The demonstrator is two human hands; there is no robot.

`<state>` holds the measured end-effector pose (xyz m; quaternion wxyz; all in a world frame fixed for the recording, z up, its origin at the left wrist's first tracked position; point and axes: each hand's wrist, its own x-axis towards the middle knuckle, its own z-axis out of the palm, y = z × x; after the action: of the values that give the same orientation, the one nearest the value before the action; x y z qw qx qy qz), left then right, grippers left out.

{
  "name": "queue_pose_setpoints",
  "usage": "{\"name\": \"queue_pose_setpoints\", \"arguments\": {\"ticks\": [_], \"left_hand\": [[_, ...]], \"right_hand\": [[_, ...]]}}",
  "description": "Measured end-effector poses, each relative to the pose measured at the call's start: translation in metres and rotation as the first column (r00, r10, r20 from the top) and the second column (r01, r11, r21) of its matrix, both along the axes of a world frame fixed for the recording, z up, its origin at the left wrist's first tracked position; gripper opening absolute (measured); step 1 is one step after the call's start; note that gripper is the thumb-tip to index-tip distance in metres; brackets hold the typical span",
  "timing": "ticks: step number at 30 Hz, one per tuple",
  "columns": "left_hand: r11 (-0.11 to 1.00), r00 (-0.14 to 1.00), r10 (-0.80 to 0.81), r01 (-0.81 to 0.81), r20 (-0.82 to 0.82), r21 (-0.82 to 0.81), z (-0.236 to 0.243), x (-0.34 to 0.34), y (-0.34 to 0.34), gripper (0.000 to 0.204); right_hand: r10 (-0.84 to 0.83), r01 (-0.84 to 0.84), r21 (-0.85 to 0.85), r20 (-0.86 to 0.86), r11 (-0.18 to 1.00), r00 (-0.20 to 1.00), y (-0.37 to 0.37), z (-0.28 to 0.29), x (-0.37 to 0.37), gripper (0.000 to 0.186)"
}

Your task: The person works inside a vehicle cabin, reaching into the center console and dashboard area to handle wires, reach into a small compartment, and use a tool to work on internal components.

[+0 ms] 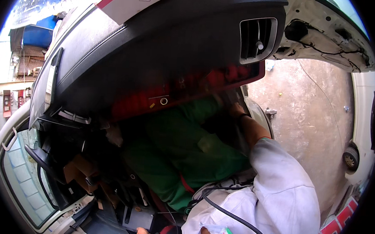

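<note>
My right arm, in a light grey sleeve, reaches forward to the right side of a vehicle's footwell. My right hand, with a black band at the wrist, is low beside the door sill, near the right end of a red tray; its fingertips are lost in shadow. Near the lower edge, my left hand is beside a dark grey box-like panel; its fingers show only in part. A pale ring and a small yellow piece show by the tray's near edge.
Above the tray juts a black dashboard with an air vent. My green-trousered legs fill the footwell. A black cable crosses my shirt. At upper right is a stripped door, over a concrete floor.
</note>
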<state>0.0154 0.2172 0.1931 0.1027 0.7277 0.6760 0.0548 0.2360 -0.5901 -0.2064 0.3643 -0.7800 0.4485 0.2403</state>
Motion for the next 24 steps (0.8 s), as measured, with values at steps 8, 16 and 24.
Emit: {"name": "queue_pose_setpoints", "arguments": {"ticks": [8,16,24], "left_hand": [[0.993,0.967,0.007,0.023,-0.256,0.114,-0.009,-0.015,0.002,0.061],[0.948,0.947,-0.059,0.153,-0.316,0.280,-0.002,0.035,-0.081,0.058],[0.874,0.931,0.054,0.131,-0.362,0.468,0.001,0.035,-0.114,0.051]], "right_hand": [[0.157,-0.145,-0.094,0.129,0.985,0.979,-0.015,0.075,0.018,0.036],[0.495,-0.272,-0.486,0.422,0.831,0.760,-0.064,0.097,-0.020,0.037],[0.498,-0.476,-0.164,0.414,0.864,0.762,-0.044,0.248,-0.045,0.038]]}}
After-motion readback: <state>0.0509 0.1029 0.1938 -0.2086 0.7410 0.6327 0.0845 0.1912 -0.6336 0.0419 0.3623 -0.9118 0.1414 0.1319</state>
